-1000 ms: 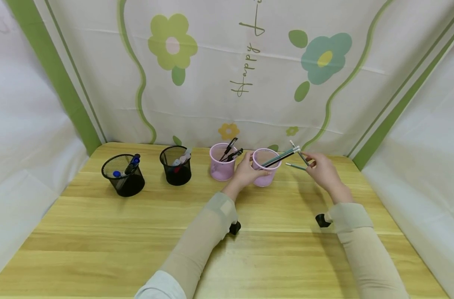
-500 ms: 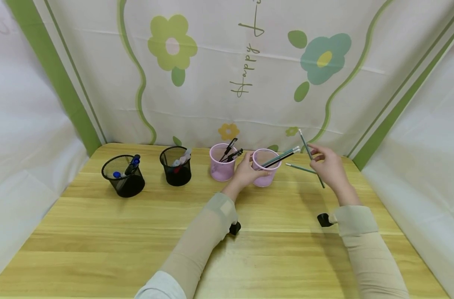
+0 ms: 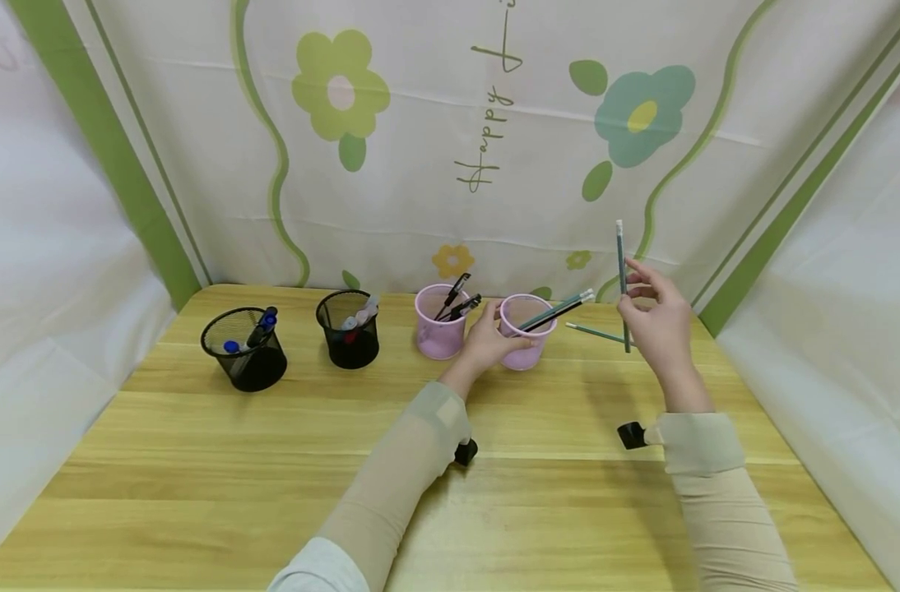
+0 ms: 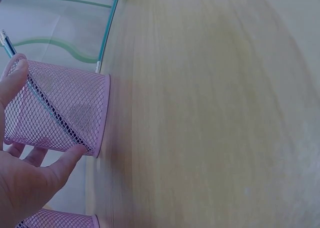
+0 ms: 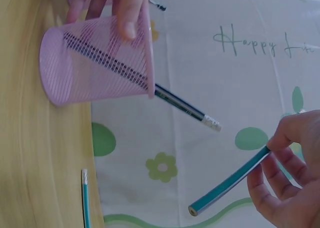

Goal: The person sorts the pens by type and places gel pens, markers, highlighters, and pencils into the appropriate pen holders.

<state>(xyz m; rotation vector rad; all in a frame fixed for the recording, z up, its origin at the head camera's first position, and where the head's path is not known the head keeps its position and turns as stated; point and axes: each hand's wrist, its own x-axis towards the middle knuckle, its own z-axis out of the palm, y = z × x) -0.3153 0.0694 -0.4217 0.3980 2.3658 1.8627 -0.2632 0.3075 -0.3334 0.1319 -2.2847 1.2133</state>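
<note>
My left hand [image 3: 487, 339] grips the right-hand pink mesh pen cup [image 3: 522, 359] round its side, which stands upright on the table. In it, a few pencils [image 3: 564, 306] lean to the right with their white eraser ends out. To the right of the cup and above the tabletop, my right hand [image 3: 663, 325] pinches a green pencil [image 3: 620, 251], nearly upright, eraser end up. The right wrist view shows the flat lower end of this pencil [image 5: 225, 184]. Another green pencil [image 3: 592, 331] lies on the table behind the right hand, partly hidden by it.
A second pink mesh cup [image 3: 439, 339] with black pens stands just left of my left hand. Further left are a black mesh cup [image 3: 354, 352] with light-capped pens and another black mesh cup [image 3: 253, 372] with blue-capped ones. A printed curtain [image 3: 413, 189] hangs behind the table.
My right hand has lifted the green pencil up and to the right, turning it from slanted to nearly upright. The left hand and the cups stay where they were.
</note>
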